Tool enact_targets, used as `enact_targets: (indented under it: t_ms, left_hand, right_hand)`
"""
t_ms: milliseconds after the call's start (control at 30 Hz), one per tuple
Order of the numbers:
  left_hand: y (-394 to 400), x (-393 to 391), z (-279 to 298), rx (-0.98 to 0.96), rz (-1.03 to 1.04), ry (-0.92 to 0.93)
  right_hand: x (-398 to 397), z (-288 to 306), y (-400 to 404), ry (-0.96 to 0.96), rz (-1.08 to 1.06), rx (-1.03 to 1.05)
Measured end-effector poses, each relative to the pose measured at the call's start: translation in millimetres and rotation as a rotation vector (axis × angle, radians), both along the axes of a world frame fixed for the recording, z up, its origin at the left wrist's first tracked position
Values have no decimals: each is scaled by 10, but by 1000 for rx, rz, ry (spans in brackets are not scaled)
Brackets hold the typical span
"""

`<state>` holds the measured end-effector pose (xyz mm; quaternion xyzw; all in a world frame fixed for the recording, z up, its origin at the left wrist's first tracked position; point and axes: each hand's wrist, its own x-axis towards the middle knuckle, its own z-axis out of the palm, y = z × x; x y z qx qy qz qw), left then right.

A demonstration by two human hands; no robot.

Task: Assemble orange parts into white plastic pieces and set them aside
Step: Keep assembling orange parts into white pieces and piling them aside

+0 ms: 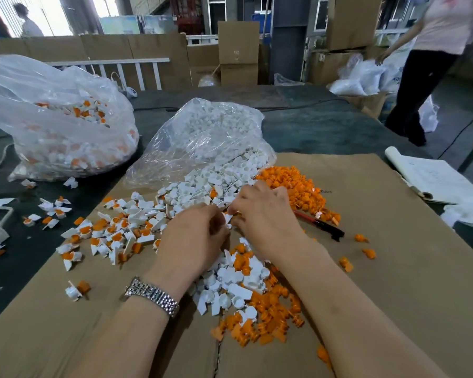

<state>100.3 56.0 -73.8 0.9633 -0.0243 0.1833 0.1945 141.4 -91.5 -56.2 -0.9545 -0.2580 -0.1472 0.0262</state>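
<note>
Two hands: meet over a cardboard sheet, fingertips close together at centre.
Left hand: fingers curled inward, pinching a small white plastic piece; metal wristwatch on the wrist.
Right hand: fingers bent down toward the same white piece, tips touching it; what else it holds, cannot tell.
White pieces, loose: spill from the mouth of a clear plastic bag just beyond the hands; a second heap lies between the forearms.
Orange parts: pile to the right of the bag mouth, just past the right hand; more mixed w/ the near white heap, a few strays at right.
Assembled pieces: white w/ orange inserts, scattered left of the hands, some off the cardboard onto the dark table.
Big bag, far left: clear plastic, filled w/ white-and-orange pieces.
Pen: red-and-black, beside the orange pile, near the right hand.
Notebook: open, at the cardboard's far right edge.
Background: stacked cartons; a person standing at right by white bags.
</note>
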Motion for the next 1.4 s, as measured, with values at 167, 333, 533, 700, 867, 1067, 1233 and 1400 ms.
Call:
enact_targets:
  t_ms: [167,333,533,700,867,1067,1233,1400]
  left_hand:
    - [50,13,35,-210,51,-38]
    - [91,8,78,-482,59,3]
    - [158,-61,161,-1062,1,143]
    - [179,-53,175,-1368,-144,181]
    - [186,-52,179,-1387,-182,156]
    - [173,-81,181,-1361,-196,152]
    - [168,-63,197,-1553,-245,181]
    - [170,-93,219,-1557,-303,352]
  right_hand:
    - [15,-51,33,20,-15,-43]
    - [46,-55,33,-23,-7,3]
    - [2,116,-61,260,29,835]
    - [-82,199,-125,551,169,1221]
    - [-81,196,-120,536,173,1093]
    - [-94,190,-115,521,173,1082]
    - [-110,201,-139,482,235,1061]
    - [-129,210,-146,413,270,1000]
